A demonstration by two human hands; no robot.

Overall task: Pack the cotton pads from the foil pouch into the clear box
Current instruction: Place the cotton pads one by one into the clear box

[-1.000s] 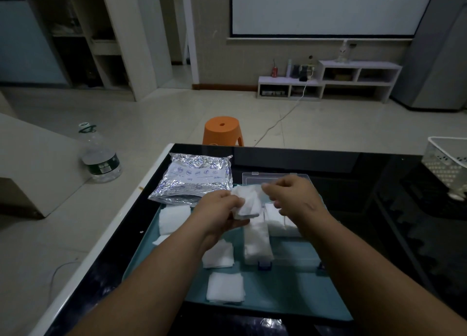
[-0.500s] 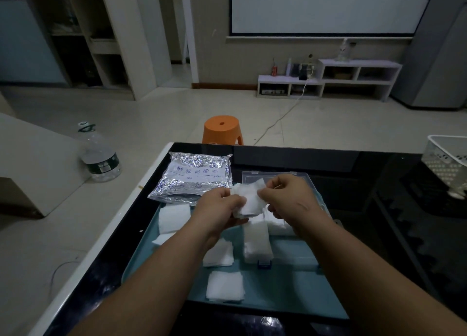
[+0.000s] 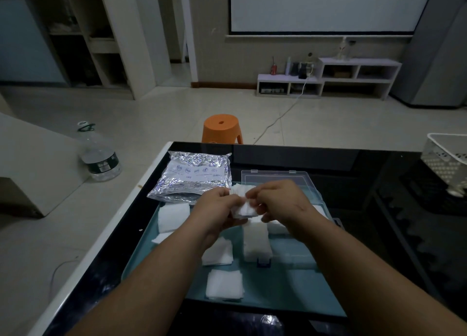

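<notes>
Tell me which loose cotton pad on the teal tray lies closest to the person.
The square pad by the near edge of the tray, lying fully uncovered. The other loose pads sit farther back, toward the foil pouch.

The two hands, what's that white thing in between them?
A white cotton pad. The left hand and the right hand both pinch it, close by the clear box. The head view shows it.

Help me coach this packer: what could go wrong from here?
The left hand and right hand pinch one pad above the clear box; pulling could tear it or drop it outside. The packed stack looks full, so another pad may snag. Loose pads on the tray could be missed.
</notes>
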